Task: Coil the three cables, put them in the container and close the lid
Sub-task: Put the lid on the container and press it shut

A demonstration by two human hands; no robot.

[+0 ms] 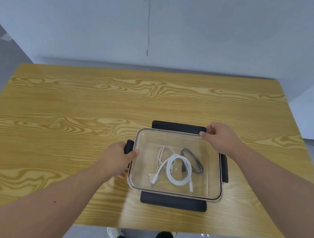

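A clear rectangular container (204,195) stands on the wooden table with its transparent lid (149,138) lying on top. The lid's four black latches stick outward. Inside lie three coiled cables: a thin beige one (162,153), a thick white one (177,170) and a dark grey one (193,159). My left hand (118,159) grips the left latch (128,147), thumb on the lid's edge. At the far right corner my right hand (219,138) pinches the end of the far latch (177,127).
The wooden table (70,115) stretches wide to the left of and behind the container. A near latch (172,201) and a right latch (225,168) lie flat and open. White walls stand behind; my shoes and legs show below the table's front edge.
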